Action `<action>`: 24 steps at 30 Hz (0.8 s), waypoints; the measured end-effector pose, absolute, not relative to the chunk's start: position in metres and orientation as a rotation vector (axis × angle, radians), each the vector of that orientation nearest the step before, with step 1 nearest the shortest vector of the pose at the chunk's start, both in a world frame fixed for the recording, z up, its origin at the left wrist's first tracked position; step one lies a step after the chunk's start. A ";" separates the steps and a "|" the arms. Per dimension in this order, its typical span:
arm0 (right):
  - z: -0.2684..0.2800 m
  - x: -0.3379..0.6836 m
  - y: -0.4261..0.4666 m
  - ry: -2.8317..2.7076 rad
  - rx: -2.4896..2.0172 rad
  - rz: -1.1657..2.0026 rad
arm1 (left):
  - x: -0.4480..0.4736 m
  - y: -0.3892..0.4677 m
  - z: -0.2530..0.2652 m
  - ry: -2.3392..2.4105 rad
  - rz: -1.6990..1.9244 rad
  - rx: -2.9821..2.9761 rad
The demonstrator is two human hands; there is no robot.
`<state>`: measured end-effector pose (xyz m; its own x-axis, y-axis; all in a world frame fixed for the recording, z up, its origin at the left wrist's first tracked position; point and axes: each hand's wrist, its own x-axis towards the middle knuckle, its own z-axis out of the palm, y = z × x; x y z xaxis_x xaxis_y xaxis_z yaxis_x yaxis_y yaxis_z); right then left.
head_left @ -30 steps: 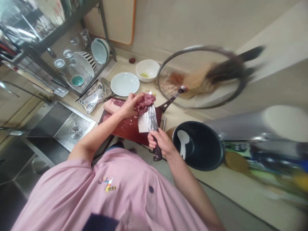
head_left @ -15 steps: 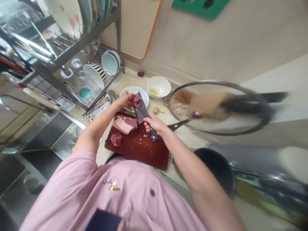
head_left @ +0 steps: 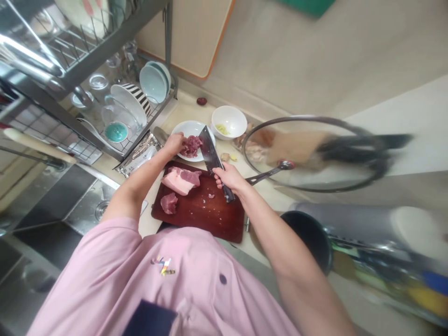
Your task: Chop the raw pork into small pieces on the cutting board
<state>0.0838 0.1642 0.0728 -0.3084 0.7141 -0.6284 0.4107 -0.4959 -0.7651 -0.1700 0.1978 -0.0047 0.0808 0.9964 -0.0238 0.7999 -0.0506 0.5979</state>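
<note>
Sink [head_left: 84, 207] noted at far left, with a rack [head_left: 168, 42] of bowls and glasses behind it. Next, a silvery packet [head_left: 140, 158] is seen on the counter. Board [head_left: 210, 219] laid nearest the body; a small lump of meat [head_left: 169, 204] and a larger slab [head_left: 181, 181] are set on its left part. Left hand [head_left: 175, 143] held above the plate's [head_left: 189, 127] left side, fingers bent against chopped meat [head_left: 191, 146] lying on that plate; whether any is pinched cannot be told. Cleaver [head_left: 209, 149] held tilted, its blade over the plate's right side, its handle wrapped by the right hand [head_left: 229, 178]. White bowl [head_left: 236, 122] placed just beyond, pale green bits inside. Farther right, a glass lid [head_left: 301, 118] and dark pot [head_left: 308, 233] are seen.
</note>
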 end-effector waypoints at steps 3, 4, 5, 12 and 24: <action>0.080 0.093 0.158 -1.456 -1.643 1.815 | -0.168 0.201 0.002 1.873 0.424 1.985; 0.083 0.099 0.155 -1.459 -1.613 1.802 | -0.167 0.202 0.007 1.897 0.389 2.022; 0.086 0.106 0.150 -1.462 -1.580 1.793 | -0.167 0.204 0.013 1.919 0.363 2.051; 0.089 0.162 0.098 -1.449 -1.494 1.764 | -0.168 0.209 0.050 1.942 0.497 1.980; 0.067 0.212 0.017 -1.595 -1.691 1.743 | -0.164 0.218 0.040 1.966 0.433 2.003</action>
